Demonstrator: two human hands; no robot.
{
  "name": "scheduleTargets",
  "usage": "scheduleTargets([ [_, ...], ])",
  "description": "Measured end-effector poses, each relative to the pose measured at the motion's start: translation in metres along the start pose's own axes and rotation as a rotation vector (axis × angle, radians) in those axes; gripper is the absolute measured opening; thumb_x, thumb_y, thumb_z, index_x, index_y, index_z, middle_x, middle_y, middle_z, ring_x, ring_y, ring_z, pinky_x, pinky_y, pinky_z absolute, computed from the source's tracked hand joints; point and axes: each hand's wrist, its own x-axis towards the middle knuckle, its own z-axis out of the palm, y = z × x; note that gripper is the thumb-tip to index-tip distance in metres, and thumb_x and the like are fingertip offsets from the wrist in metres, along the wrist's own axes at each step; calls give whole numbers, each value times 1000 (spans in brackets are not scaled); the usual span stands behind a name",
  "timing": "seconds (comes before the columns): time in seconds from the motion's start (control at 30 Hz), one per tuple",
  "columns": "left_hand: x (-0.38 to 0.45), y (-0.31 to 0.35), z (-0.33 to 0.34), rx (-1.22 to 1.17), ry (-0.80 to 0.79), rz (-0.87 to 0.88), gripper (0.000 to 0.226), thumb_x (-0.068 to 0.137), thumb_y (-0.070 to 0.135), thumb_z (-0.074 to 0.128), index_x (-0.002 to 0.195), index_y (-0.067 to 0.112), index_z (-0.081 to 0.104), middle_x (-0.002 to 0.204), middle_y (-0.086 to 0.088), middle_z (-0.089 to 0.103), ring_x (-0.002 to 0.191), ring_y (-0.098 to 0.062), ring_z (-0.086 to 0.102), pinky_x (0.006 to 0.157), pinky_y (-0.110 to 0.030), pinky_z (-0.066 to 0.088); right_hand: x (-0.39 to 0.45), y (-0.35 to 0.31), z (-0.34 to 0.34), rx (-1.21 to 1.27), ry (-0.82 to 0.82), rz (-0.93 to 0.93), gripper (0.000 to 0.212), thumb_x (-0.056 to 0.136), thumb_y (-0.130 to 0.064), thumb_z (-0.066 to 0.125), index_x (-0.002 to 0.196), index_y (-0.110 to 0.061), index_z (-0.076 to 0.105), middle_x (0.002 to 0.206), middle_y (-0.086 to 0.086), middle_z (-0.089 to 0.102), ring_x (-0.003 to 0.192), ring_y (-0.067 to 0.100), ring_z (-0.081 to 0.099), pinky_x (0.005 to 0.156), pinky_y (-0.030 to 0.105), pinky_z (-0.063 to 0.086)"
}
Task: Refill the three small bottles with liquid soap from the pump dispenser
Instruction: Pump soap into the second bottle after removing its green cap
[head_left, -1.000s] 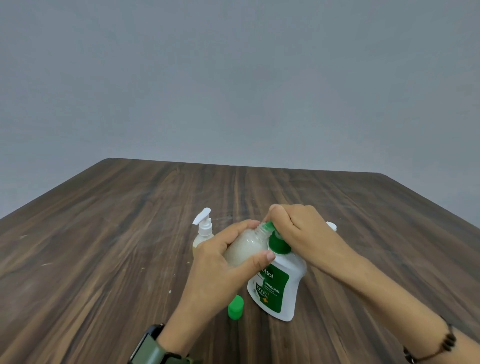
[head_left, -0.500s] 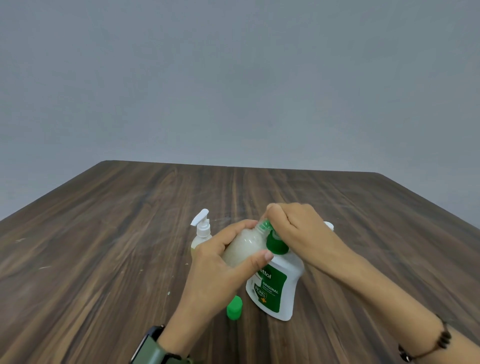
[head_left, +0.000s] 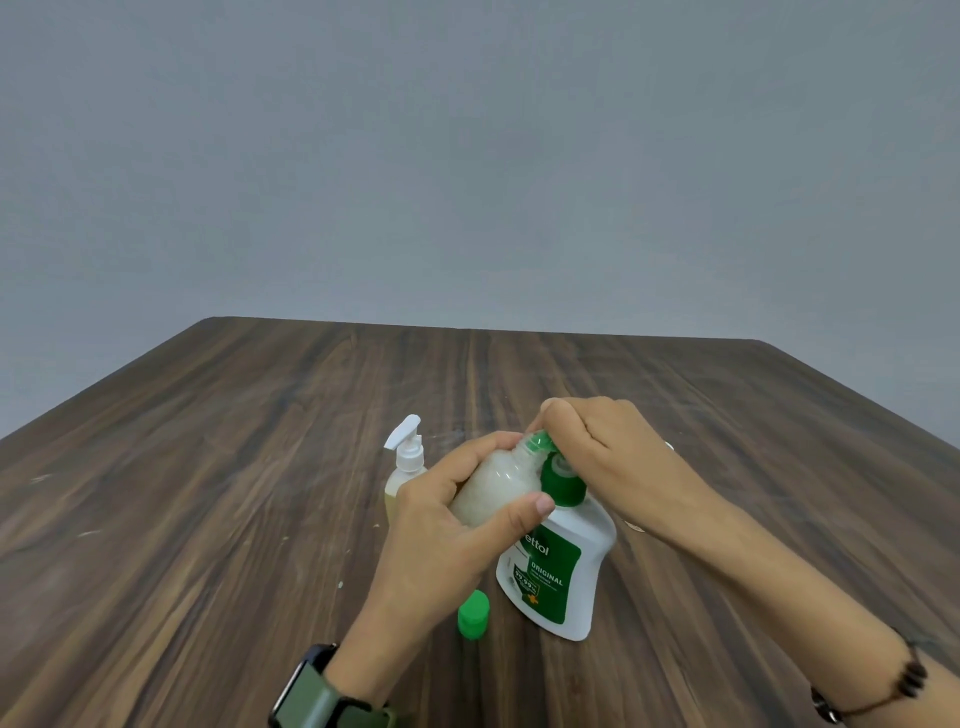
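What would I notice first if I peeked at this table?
Two hands meeting in the middle: the left hand tilts a small clear bottle against the green pump of a big white soap dispenser, and the right hand presses on top. A bright green cap lies loose just in front.

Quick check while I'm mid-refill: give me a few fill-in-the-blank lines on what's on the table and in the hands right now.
1. The left hand holds a small bottle tilted against the dispenser's ____ pump top.
2. The right hand rests on top of the ____ dispenser.
3. A loose green cap lies on the ____ beside the dispenser.
4. The bottle behind the left hand has a ____ pump head.

Missing words: green; soap; table; white
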Motion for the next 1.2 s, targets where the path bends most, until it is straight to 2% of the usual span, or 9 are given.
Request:
scheduleTargets([
  [0.23,-3,-3,2,-95,18,-11,35,64,24,79,96,30,67,92,18,73,80,2,69,64,-8,51,3,6,0,20,28,-8,39,94,-17,32,82,6,61,79,22,65,76,38,55,65,44,44],
  [0.47,-9,-4,-4,-263,16,-93,42,57,37,80,98,34,70,94,5,75,83,-8,71,65,-14,53,-10,-1,13,-236,212,-145,57,89,-59,22,103,-21,62,99,-4,70,95,15,63,87,39,47],
  [0.6,-22,-6,-15,-311,65,-137,56,50,53,82,100,31,70,97,4,75,88,-8,70,68,-14,52,-19,-3,21,-588,429,-310,47,89,-45,41,114,-11,61,122,10,64,120,30,54,99,50,42],
  [0.7,-39,-13,-26,-295,102,-161,59,49,53,83,102,31,70,97,7,75,88,-5,69,68,-13,51,-38,-7,37,-539,580,-611,21,85,-18,59,95,-2,69,103,16,70,98,36,64,84,50,50],
  [0.77,-52,-18,-34,-291,125,-197,63,47,52,85,103,28,69,99,2,75,91,-9,69,71,-15,52,-56,-9,56,-460,462,-754,21,87,-6,52,76,-3,70,78,14,69,67,32,61,61,43,51],
  [0.87,-66,-26,-44,-263,189,-231,67,45,55,84,105,29,68,102,-4,74,95,-12,69,73,-15,51,-72,-7,82,-554,182,-583,32,82,0,42,65,-12,67,64,4,64,53,22,57,44,31,48],
  [1.0,-73,-30,-46,-272,263,-250,64,41,53,84,99,31,70,100,-2,75,90,-4,68,70,-10,50,-67,-7,99,-598,-236,-155,37,84,0,31,115,-7,50,116,12,54,106,28,55,71,34,45],
  [1.07,-73,-29,-45,-275,253,-253,68,39,57,84,100,30,70,100,-2,75,91,-4,68,70,-10,50,-63,-9,103,-608,-364,-78,35,87,4,35,119,-7,43,122,15,46,115,30,45,79,40,42],
  [1.2,-71,-28,-43,-282,226,-248,72,40,59,84,103,26,69,102,-3,74,95,-8,68,74,-13,50,-57,-7,96,-305,-212,-133,23,87,-7,44,106,-18,50,107,0,55,101,16,52,80,24,39],
])
